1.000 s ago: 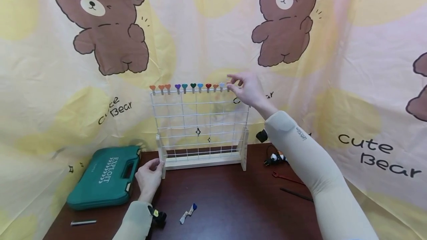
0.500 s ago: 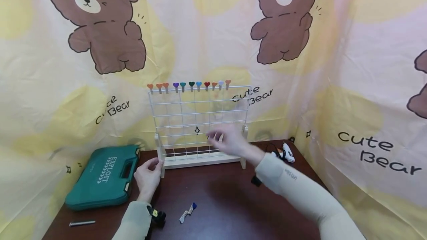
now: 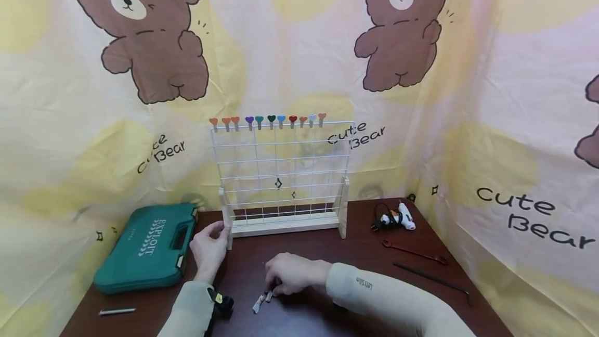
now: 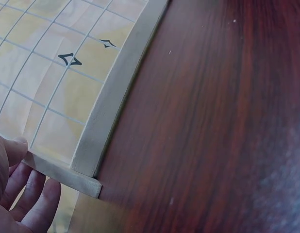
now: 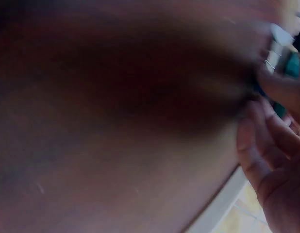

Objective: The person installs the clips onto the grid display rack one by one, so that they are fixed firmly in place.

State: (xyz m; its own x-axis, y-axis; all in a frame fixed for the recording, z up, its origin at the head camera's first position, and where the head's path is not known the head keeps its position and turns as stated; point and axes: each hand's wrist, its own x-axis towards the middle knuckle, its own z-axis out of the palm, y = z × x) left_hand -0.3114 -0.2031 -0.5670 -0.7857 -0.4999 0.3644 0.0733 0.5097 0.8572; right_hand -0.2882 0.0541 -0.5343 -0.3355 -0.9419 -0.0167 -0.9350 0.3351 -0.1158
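A white wire grid rack [image 3: 285,229] on a wooden base stands at the back. Along its top wire sits a row of small heart clothespins [image 3: 271,119] in several colours. My left hand [image 3: 209,248] holds the rack's left wooden upright, thumb on one side and fingers on the other in the left wrist view. On the table in front, my right hand [image 3: 291,273] pinches a blue-heart clothespin [image 3: 269,297], its heart mostly hidden by the fingers. Right beside it lies a pale-heart clothespin [image 3: 257,305]. The right wrist view is blurred.
A green tool case [image 3: 140,254] lies at the left with a metal rod [image 3: 117,311] before it. At the right are a white glue gun [image 3: 406,216], a red wrench [image 3: 414,251] and a black bent bar [image 3: 430,276]. A bear-print curtain [image 3: 299,66] hangs behind.
My right hand has come away from the last clothespin at the right of the top wire and moved down to the loose clothespins on the table. My left hand keeps its hold.
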